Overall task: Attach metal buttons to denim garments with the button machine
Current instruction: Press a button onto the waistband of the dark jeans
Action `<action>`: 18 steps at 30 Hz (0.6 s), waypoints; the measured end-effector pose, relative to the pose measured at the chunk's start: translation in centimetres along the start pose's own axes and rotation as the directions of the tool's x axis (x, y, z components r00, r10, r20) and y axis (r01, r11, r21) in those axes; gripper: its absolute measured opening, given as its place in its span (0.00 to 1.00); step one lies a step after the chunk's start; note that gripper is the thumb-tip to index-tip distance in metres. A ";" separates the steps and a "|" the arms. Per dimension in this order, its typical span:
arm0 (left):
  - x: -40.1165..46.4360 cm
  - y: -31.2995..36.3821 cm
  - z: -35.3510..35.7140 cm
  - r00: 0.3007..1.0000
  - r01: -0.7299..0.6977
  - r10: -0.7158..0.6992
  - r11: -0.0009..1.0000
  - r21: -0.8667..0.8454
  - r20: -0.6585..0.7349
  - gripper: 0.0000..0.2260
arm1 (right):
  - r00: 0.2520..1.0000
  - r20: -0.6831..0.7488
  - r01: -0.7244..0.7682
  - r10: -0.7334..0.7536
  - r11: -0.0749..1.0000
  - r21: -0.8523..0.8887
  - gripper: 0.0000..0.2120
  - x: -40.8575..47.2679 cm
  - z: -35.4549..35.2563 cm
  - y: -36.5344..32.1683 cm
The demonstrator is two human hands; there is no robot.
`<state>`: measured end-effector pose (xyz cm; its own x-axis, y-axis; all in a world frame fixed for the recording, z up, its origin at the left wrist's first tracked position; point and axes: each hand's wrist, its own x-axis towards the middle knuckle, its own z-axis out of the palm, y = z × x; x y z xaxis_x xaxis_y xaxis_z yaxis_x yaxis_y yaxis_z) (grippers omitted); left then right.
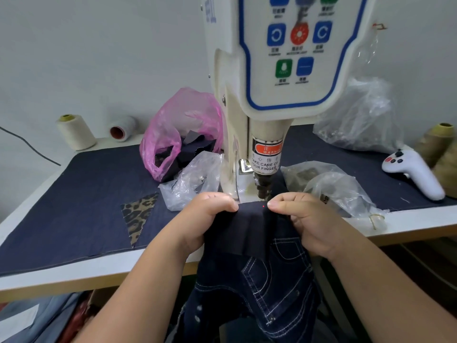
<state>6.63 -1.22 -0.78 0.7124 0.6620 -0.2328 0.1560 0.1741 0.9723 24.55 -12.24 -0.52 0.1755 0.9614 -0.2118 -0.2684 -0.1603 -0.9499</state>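
Observation:
A dark denim garment (257, 263) with white stitching hangs over the table's front edge, its waistband held flat under the button machine's punch head (264, 184). My left hand (210, 219) grips the band's left side. On the right side, my right hand (304, 221) pinches it. A red laser dot (263, 206) lies on the cloth between my thumbs, just in front of the punch. The white button machine (284, 70) rises behind, its control panel facing me.
A denim-covered table (86, 194) carries a pink plastic bag (178, 129) of scraps, clear bags (195, 179) (329, 184), a leopard-print scrap (139, 216), a white controller (413, 172) at right, and thread cones (75, 132) (437, 142) at the back corners.

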 end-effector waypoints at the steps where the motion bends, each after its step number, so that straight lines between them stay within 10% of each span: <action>1: 0.1 -0.3 0.0 1.000 -0.007 0.007 1.000 -0.015 0.002 0.18 | 1.000 0.006 0.007 -0.007 1.000 0.009 0.05 0.0 -0.1 0.1; 18: 0.1 -1.7 0.5 0.995 -0.082 0.092 0.978 -0.194 0.042 0.04 | 0.996 0.055 0.065 -0.072 0.991 0.120 0.04 0.2 -0.6 0.9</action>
<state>6.81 -1.78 -2.46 0.7518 0.6441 -0.1411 -0.0388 0.2568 0.9657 24.92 -12.31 -1.55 0.1425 0.9812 -0.1298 -0.3677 -0.0693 -0.9273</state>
